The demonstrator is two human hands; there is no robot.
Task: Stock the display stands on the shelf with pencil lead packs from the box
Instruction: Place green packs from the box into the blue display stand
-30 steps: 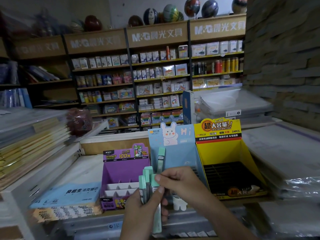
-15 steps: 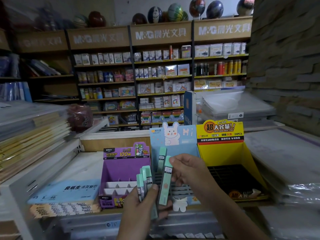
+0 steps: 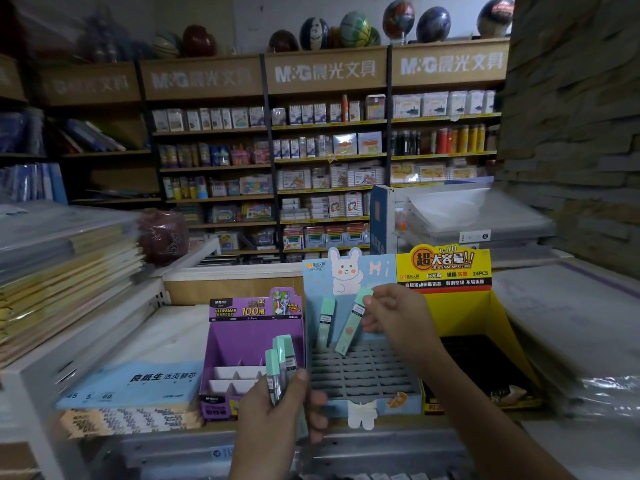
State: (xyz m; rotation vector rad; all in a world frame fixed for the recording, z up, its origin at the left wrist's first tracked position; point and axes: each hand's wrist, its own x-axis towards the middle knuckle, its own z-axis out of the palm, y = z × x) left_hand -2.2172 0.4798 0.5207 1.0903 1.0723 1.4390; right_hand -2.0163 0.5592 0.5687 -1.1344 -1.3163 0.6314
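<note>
Lead pack [image 3: 350, 325], slim, mint-green, tilted over blue bunny stand's [image 3: 362, 375] grid.
Pinched at top by right hand [image 3: 398, 318]; matching packs [image 3: 280, 363] gripped in left hand [image 3: 273, 414]; another pack [image 3: 326, 320] upright in back row.

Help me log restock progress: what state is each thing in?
Blue bunny-print cardboard stand: one upright mint-green plastic pack slotted, rest empty.
Tilted mint-green pack: pinched by right hand, lower end at grid.
Mint-green pack bundle: gripped by left hand.
Purple cardboard stand: visible compartments empty.
Yellow cardboard stand: slots look empty.
</note>
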